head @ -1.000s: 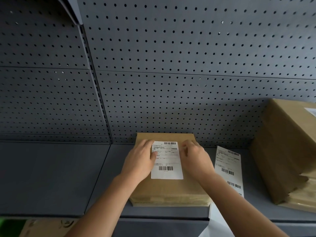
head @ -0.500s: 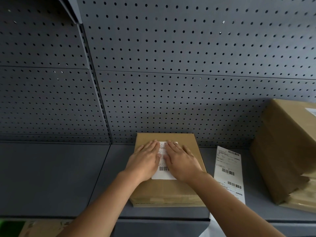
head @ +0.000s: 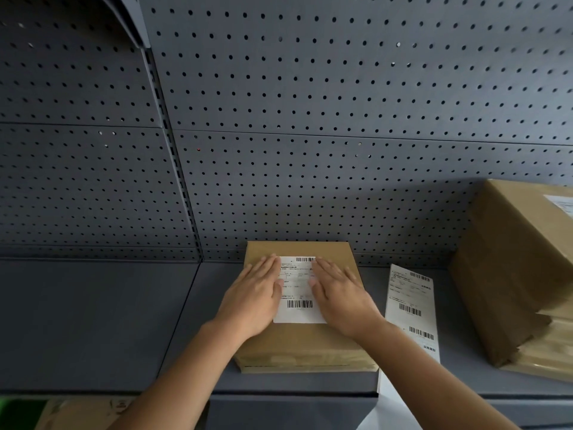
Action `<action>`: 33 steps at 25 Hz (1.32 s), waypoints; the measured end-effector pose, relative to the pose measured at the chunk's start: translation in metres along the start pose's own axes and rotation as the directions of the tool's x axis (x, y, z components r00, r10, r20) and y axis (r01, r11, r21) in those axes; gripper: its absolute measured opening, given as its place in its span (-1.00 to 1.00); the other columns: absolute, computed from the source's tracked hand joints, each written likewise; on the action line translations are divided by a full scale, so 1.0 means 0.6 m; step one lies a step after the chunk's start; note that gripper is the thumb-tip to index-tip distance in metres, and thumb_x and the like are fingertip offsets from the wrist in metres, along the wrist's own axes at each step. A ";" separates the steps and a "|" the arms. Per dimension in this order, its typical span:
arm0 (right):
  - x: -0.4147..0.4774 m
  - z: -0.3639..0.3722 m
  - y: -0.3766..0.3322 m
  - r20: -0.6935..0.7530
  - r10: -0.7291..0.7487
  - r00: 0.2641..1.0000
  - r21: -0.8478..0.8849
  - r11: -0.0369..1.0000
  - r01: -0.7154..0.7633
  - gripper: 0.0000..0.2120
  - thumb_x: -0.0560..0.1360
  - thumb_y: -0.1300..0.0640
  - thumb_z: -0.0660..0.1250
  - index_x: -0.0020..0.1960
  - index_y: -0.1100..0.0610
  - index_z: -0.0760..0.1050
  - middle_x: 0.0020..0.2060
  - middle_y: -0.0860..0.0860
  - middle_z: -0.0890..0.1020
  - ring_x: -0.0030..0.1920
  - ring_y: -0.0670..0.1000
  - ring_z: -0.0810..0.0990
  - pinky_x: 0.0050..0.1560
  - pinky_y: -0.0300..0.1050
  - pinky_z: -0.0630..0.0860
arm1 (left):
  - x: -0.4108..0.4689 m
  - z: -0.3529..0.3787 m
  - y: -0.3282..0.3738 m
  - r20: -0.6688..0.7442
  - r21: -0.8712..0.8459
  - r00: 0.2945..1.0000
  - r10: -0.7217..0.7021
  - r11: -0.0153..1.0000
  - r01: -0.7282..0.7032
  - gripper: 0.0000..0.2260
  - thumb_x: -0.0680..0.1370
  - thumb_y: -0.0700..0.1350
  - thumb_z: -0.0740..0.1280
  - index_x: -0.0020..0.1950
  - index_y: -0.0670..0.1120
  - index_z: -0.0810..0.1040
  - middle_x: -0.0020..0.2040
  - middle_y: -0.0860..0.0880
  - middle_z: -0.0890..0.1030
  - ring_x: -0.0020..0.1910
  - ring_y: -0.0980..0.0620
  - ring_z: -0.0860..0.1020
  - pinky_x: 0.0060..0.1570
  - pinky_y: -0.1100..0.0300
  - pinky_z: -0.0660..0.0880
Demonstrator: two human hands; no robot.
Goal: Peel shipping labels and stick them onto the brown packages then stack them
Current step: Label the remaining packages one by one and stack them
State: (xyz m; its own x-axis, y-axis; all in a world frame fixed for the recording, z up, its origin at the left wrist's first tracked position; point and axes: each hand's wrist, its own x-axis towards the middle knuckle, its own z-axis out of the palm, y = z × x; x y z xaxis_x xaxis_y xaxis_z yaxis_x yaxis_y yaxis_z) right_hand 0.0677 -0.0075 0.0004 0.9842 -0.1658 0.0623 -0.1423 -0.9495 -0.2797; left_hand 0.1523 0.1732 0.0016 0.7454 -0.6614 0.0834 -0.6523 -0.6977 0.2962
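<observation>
Hands, left (head: 252,301) and right (head: 342,301), flat, hide label (head: 298,290) edges on package (head: 305,342).

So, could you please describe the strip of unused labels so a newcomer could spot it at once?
On the grey shelf, look right of the brown package under both hands. The label strip lies flat there, overhanging the front edge; it's loose, with several barcodes.

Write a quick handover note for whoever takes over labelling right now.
Left hand and right hand: open, flat, pressing the shipping label onto the middle brown package on the shelf.
Label strip: lies right of that package.
Labelled package stack: far right.
Done: label stuck on.
Left: move this package onto the stack, then use the remaining labels.
</observation>
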 end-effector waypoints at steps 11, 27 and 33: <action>-0.055 0.022 -0.016 0.027 -0.016 1.000 -0.066 0.998 0.017 -0.26 0.56 -0.28 -0.38 0.64 0.00 0.04 0.63 -0.11 0.06 0.61 -0.14 -0.04 0.58 -0.01 -0.20 | -0.053 0.023 0.024 0.037 0.081 0.998 0.043 0.996 -0.046 -0.49 0.73 0.06 -0.08 0.67 -0.05 -0.06 0.67 0.03 -0.07 0.63 0.15 -0.11 0.60 0.16 -0.14; -0.154 0.046 -0.079 -0.010 -0.115 0.993 -0.076 0.991 0.114 -0.36 0.67 -0.18 -0.27 0.59 0.07 0.23 0.56 -0.04 0.24 0.58 -0.04 0.19 0.57 0.02 -0.05 | -0.156 0.036 0.053 0.032 0.071 0.988 0.151 0.986 -0.153 -0.43 0.65 0.03 -0.21 0.66 -0.06 -0.13 0.62 0.08 -0.20 0.62 0.16 -0.19 0.60 0.09 -0.09; -0.173 0.040 -0.044 -0.008 0.035 0.999 -0.119 0.992 -0.035 -0.30 0.65 -0.23 -0.26 0.48 0.09 0.43 0.48 -0.03 0.43 0.49 -0.06 0.38 0.45 0.05 0.08 | -0.172 0.033 0.027 -0.032 0.062 0.999 0.034 0.998 -0.032 -0.48 0.71 0.09 -0.15 0.65 -0.01 -0.16 0.61 0.11 -0.20 0.60 0.19 -0.20 0.51 0.20 -0.31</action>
State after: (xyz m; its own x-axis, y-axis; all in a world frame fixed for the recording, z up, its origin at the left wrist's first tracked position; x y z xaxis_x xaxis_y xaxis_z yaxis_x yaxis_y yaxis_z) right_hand -0.0283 0.0409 -0.0215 0.9777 -0.2008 0.0608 -0.1885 -0.9679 -0.1661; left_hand 0.0620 0.2248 -0.0210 0.7268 -0.6756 0.1237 -0.6831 -0.6920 0.2335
